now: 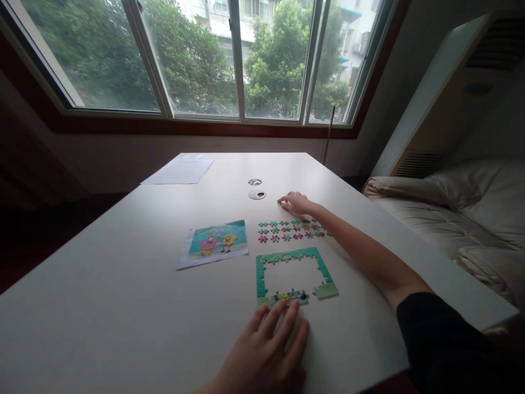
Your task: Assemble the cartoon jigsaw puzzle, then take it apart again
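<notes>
A partly joined jigsaw frame (261, 276) lies on the white table, green-blue round a bare middle, with a gap in its near side. My left hand (273, 345) rests flat at its near edge, fingers apart, fingertips touching or just short of the bottom pieces. Beyond it, loose jigsaw pieces (286, 237) are laid out in rows. My right hand (296, 203) reaches past these rows, its fingers loosely bent, with a pale gap showing between them; no piece is visible in it. My right forearm covers the right end of the rows.
A printed cartoon picture sheet (217, 241) lies left of the pieces. Two round inset covers (257, 195) are farther back on the table (123, 295). White paper (178, 171) lies at the far left. A padded sofa (430, 202) stands right, windows (270, 60) ahead.
</notes>
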Action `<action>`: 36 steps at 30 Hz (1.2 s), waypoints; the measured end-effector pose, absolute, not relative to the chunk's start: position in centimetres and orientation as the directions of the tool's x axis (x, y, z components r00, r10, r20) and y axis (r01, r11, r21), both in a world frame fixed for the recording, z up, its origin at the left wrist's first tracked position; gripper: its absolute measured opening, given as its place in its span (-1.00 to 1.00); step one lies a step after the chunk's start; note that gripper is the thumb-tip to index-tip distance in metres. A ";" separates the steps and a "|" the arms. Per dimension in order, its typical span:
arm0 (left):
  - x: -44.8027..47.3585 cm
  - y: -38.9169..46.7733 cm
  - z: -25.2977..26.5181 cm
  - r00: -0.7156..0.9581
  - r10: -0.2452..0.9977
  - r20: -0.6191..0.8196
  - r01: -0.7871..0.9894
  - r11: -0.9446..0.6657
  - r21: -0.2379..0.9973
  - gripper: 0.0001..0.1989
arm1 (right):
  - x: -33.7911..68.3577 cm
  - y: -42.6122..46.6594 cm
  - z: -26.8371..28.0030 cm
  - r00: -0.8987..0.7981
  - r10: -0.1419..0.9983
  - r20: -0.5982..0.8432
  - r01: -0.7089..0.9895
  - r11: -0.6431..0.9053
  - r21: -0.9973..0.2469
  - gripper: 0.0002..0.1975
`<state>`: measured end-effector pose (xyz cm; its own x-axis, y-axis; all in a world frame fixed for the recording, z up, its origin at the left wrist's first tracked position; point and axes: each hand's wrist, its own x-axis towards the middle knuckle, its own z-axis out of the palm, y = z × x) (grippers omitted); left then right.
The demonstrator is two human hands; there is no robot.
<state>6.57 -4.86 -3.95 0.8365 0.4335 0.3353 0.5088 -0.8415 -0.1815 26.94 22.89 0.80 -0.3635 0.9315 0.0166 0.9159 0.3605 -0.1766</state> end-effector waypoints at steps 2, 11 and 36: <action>6.6 -4.8 -4.4 0.830 0.438 0.347 0.518 -0.835 -0.185 -0.53 | 26.6 23.4 0.9 -0.363 0.932 -0.006 0.917 0.356 -0.179 -0.70; 6.7 -5.1 -1.5 0.847 0.448 0.285 0.504 -0.849 -0.162 -0.60 | 26.6 24.6 2.4 -0.368 0.921 -0.129 0.909 0.328 -0.257 -0.71; 7.4 -5.2 -1.9 0.832 0.450 0.325 0.528 -0.821 -0.217 -0.64 | 31.1 10.2 2.4 -0.722 0.689 -0.067 0.417 0.356 -0.836 -0.72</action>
